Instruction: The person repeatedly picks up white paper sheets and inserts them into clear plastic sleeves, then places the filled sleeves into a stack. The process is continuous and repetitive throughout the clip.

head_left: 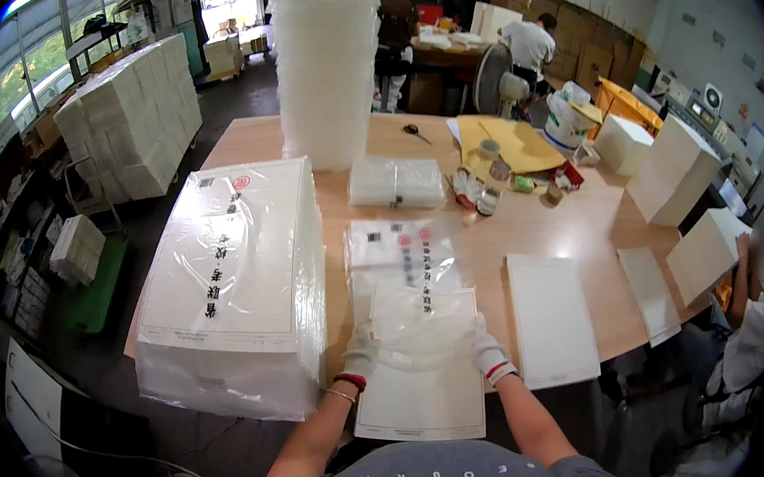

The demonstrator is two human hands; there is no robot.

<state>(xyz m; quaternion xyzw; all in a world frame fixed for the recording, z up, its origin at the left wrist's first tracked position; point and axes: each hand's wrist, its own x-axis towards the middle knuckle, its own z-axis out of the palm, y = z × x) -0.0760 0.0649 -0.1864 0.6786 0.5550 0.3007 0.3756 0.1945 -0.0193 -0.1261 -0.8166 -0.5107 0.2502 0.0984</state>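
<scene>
The head view looks down on a person seated at a wooden table (493,236), forearms coming in from the lower edge. Both hands wear white gloves with red cuffs. The left hand (357,353) grips the left edge of a clear plastic sleeve (420,332), fingers closed on it; the right hand (487,350) pinches the sleeve's right edge in the same way. The sleeve lies over the upper part of a white card sheet (421,393), which rests at the near edge of the table, its lower end hanging toward the person's lap.

Just beyond the hands lies a low pile of printed clear bags (399,251), touching the sheet's far end. To the person's left sits a tall stack of wrapped white sheets (228,283), close beside the left hand. To the right lie a flat white board (551,314) and, past it, a narrower white panel (648,292).

Farther across the table lie a small packet of clear plastic (395,181), a cluster of tape rolls (492,176), a yellow envelope (512,143) and scissors (413,131). A tall column of translucent containers (330,67) stands at the far side. White boxes (673,171) sit at the right edge, where another person's arm (743,284) shows. In the background a person in a white shirt (529,41) works beside a fan (495,77).
</scene>
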